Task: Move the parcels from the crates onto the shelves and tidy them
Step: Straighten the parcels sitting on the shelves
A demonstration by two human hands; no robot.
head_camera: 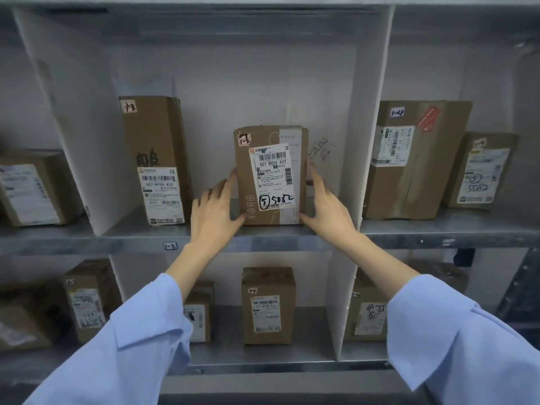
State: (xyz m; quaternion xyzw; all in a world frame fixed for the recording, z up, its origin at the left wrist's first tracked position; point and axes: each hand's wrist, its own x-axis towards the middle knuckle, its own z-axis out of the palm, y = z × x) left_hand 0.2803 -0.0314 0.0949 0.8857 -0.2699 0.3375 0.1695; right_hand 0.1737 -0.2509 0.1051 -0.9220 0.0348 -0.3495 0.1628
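The parcel (271,176) stands upright on the upper shelf (140,239), in the middle compartment, right of a taller box (155,135). The left hand (214,207) and the right hand (328,203) flank it, straight fingers pressing its sides.

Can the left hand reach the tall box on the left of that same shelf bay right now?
Probably yes. The left hand rests against the left side of the middle parcel, and only bare shelf lies between it and the tall box.
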